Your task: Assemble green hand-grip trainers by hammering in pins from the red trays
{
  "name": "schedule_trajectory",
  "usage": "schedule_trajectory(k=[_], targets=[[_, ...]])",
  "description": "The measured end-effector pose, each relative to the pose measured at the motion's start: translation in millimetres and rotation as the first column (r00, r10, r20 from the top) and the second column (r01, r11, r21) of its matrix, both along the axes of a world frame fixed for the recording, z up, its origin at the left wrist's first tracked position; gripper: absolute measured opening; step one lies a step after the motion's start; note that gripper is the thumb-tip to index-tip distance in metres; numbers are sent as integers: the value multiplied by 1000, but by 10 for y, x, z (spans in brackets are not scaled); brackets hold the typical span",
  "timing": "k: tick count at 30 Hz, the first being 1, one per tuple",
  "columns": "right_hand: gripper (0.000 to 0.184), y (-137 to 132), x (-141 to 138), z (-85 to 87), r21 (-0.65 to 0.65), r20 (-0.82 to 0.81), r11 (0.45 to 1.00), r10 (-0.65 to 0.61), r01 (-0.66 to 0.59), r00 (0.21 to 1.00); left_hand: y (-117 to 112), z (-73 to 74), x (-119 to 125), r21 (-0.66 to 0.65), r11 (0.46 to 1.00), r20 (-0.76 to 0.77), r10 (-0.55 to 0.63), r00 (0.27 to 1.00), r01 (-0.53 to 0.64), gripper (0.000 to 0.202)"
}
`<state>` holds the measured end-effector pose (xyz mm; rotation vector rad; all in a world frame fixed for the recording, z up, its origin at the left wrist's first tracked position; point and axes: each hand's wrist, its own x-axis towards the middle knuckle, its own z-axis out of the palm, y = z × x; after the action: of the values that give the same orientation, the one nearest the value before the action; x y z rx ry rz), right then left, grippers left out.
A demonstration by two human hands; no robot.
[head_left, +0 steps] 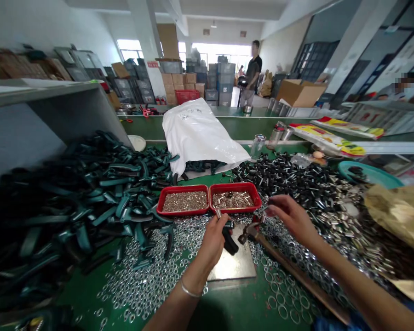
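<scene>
The left grip (212,241) is clenched on a small screw (218,213), its long axis upright and just below the red tray (236,185), while the right grip (290,219) pinches a tiny metal part (262,214) just right of the screw.

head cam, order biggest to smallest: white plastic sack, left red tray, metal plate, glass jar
1. white plastic sack
2. left red tray and metal plate: they look alike, and the plate is nearer the camera, so I won't rank them
3. glass jar
</scene>
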<state>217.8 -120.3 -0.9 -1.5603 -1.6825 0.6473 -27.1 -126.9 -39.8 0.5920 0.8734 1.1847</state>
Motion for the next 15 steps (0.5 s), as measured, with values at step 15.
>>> schedule_trajectory(k=[15], targets=[[15, -457, -893, 17, 145, -4, 967, 213, -210, 977, -96, 160, 7, 58, 998, 94, -40, 995, 35, 34]])
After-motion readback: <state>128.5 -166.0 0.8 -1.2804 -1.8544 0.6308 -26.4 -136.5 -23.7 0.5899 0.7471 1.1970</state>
